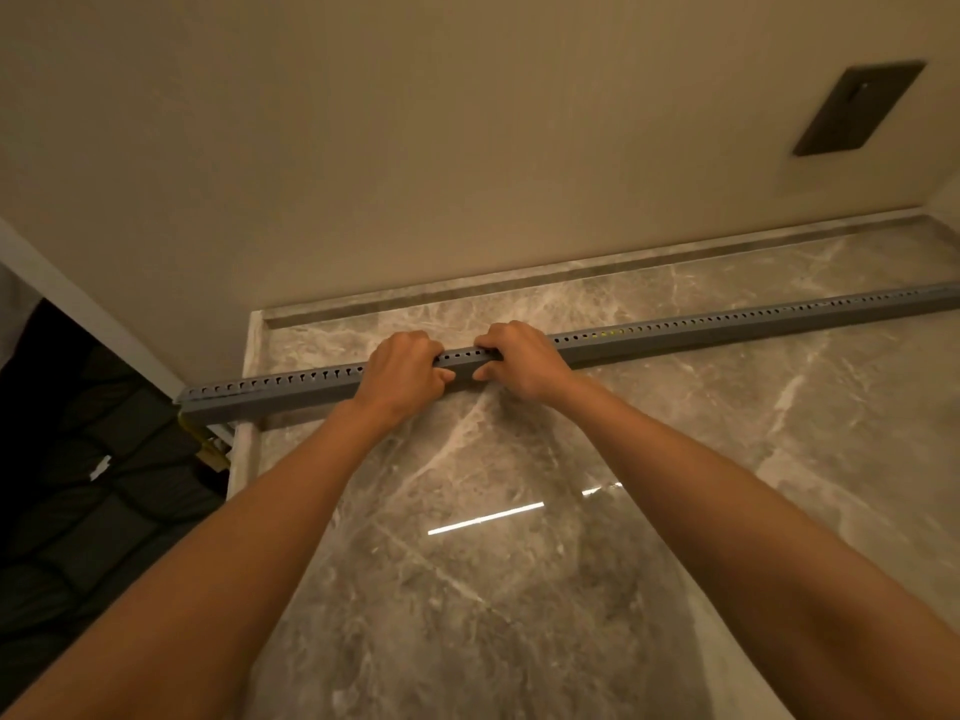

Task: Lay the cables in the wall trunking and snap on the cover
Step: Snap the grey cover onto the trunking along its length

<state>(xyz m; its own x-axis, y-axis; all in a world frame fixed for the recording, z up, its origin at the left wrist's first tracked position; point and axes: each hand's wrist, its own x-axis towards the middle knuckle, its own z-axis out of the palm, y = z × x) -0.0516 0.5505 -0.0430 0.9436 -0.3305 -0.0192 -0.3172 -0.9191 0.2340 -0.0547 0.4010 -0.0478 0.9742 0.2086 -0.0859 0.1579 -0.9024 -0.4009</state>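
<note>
A long grey slotted trunking (675,332) lies across a polished marble surface (519,563), running from the left edge up to the right edge of view. Its left end (208,400) overhangs the marble's left rim. My left hand (402,374) and my right hand (519,363) sit side by side near the trunking's middle, fingers curled over its top and thumbs on its near face. A bit of yellow cable (200,433) hangs below the left end, and yellow shows through a slot further right (605,334).
A beige wall (467,148) rises behind the marble, with a dark rectangular plate (857,109) at the upper right. Dark quilted fabric (78,485) fills the lower left beside the marble's edge. A light reflection (485,517) streaks the glossy surface.
</note>
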